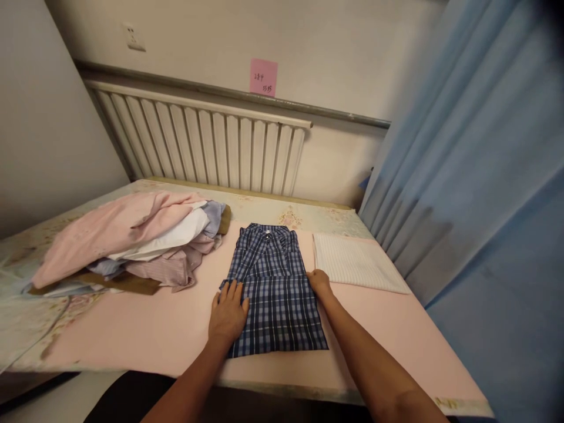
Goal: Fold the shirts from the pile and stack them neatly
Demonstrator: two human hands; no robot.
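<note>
A blue plaid shirt (277,311) lies folded into a narrow rectangle, its collar (268,230) at the far end. A horizontal fold crosses its middle. My left hand (229,314) rests flat on the shirt's left edge, fingers stretched out. At the right edge of that fold, my right hand (319,282) is closed on the shirt's cloth, its fingertips partly hidden.
To the left sits a heap of loose clothes (118,232), pink on top. A folded white striped cloth (356,261) lies right of the shirt. Pink fabric (167,329) covers the table. Behind it is a radiator (211,141); a blue curtain (476,176) hangs at right.
</note>
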